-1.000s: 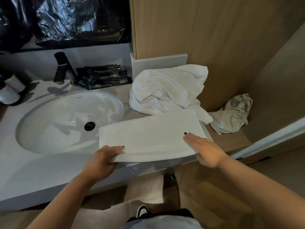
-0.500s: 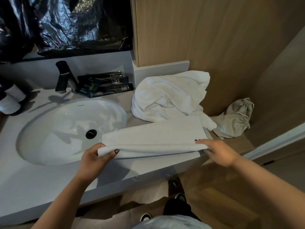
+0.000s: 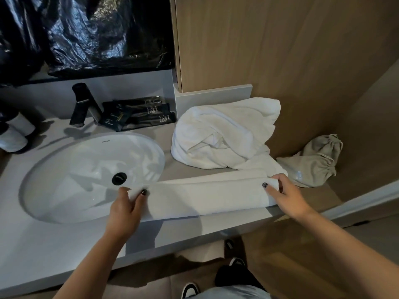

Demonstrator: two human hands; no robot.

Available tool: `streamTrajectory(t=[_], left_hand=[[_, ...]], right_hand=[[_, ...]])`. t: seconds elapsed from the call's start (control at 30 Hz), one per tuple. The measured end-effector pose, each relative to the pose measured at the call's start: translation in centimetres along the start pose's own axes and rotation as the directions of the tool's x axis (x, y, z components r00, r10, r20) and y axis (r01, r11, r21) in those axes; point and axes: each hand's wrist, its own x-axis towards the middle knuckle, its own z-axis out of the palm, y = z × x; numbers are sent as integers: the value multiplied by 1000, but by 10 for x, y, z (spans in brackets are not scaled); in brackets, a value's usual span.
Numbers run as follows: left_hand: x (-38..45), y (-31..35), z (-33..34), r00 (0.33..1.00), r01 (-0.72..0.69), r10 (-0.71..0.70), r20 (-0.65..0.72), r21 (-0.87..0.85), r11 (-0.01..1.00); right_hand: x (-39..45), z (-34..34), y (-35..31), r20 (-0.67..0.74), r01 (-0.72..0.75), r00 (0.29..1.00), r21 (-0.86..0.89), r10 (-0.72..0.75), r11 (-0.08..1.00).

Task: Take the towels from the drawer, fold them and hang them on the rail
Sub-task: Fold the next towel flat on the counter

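Towel (image 3: 205, 197) now folded narrower, two hands (image 3: 124, 209) (image 3: 285, 197) gripping.

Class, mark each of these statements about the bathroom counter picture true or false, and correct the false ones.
1. Both hands, left hand and right hand, grip the ends of the folded white towel. True.
2. The crumpled white towel lies in the white oval sink. False: it lies on the counter, right of the sink.
3. The beige drawstring bag sits right of the towels. True.
4. The black faucet is running. False: no water shows.
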Motion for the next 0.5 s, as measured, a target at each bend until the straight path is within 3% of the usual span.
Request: streamTrajectory(t=[0.13, 0.3, 0.5], left_hand=[[4, 0, 13, 996, 48, -43, -77, 66, 997], [11, -2, 6, 986, 161, -159, -44, 57, 985], [-2, -15, -8, 996, 50, -52, 69, 30, 998]], right_hand=[[2, 9, 2, -16, -61, 998, 59, 62, 996], [5, 6, 7, -41, -63, 997, 54, 65, 997], [-5, 10, 5, -98, 28, 994, -134, -42, 991]])
